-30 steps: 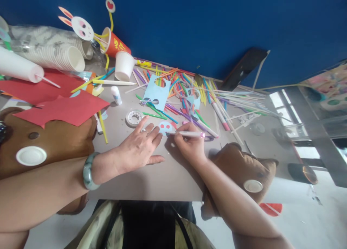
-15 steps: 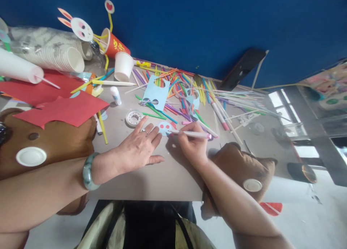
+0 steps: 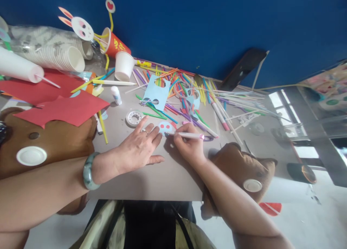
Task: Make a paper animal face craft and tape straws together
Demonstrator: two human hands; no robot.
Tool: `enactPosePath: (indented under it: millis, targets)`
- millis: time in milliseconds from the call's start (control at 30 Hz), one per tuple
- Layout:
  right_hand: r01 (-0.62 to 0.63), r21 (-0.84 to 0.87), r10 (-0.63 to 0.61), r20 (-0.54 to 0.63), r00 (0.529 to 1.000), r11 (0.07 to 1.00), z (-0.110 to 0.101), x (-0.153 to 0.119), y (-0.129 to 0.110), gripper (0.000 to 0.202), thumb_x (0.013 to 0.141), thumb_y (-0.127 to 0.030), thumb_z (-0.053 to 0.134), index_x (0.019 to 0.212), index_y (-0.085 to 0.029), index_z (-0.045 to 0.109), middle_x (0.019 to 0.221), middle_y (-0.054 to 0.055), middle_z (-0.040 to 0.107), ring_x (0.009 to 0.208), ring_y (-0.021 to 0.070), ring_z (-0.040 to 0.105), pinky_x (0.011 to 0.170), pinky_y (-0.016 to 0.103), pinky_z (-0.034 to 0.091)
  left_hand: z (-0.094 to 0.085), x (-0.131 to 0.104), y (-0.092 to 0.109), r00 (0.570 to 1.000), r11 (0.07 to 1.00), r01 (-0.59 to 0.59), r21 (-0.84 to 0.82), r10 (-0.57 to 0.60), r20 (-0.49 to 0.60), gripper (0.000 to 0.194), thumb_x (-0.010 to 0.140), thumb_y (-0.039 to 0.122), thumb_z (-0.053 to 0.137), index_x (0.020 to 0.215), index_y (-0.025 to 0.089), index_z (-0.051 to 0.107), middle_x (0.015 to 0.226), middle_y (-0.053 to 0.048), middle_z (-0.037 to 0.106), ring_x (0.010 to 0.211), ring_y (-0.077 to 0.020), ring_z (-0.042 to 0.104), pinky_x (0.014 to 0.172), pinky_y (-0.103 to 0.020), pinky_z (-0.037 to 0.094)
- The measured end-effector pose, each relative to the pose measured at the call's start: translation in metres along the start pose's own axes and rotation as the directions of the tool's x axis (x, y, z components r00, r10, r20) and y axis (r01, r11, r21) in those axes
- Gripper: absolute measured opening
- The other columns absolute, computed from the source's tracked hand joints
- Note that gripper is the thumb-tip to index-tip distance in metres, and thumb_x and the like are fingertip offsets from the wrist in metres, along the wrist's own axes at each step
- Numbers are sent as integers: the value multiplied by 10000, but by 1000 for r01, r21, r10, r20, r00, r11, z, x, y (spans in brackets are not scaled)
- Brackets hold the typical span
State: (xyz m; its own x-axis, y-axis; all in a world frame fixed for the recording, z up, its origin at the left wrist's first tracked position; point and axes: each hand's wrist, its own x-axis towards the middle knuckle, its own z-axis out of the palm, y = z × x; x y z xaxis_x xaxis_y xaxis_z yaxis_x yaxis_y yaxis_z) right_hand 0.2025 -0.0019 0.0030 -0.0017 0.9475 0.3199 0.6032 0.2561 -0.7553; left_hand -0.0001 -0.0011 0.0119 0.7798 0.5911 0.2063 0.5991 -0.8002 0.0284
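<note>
A small light-blue paper piece (image 3: 163,127) with two red dots lies flat on the table. Fingertips of my left hand (image 3: 139,146) rest at its left edge, the fingers spread and palm down, holding nothing. A white marker with a pink end (image 3: 192,135) is pinched in my right hand (image 3: 189,144), its tip at the lower right of the paper. Just behind my left hand is a white tape roll (image 3: 134,118). A blue sheet with cut-out holes (image 3: 156,91) lies beyond the paper piece.
Coloured sticks (image 3: 176,86) are scattered behind my hands. A glue stick (image 3: 116,95), white cup (image 3: 124,66) and red paper (image 3: 65,110) are at the left. Brown cushions (image 3: 241,169) flank my arms. A dark phone (image 3: 243,69) leans on the blue wall.
My right hand has shifted slightly left with the marker, whose tip is now further left on the paper piece. My left hand has stayed in place.
</note>
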Motion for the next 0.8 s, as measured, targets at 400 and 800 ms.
enactPosePath:
  millis: [400, 800]
  targets:
    - [-16, 3, 16, 23, 1000, 1000, 1, 0, 1, 86, 748, -182, 572, 688, -223, 524, 579, -33, 536, 553, 135, 514, 573, 287, 435, 1, 0, 0, 1000, 1000, -3, 11, 3, -2, 633, 896, 592, 519, 1221, 55, 597, 1162, -177, 633, 1162, -337, 532, 1150, -588, 211]
    - [-13, -10, 13, 26, 1000, 1000, 0, 0, 1, 92, 736, -175, 567, 683, -223, 509, 561, -44, 523, 538, 129, 496, 570, 285, 433, 0, 0, 0, 1000, 1000, 1, 2, -1, 7, 632, 899, 598, 508, 1205, 54, 605, 1161, -177, 633, 1162, -339, 538, 1157, -586, 200]
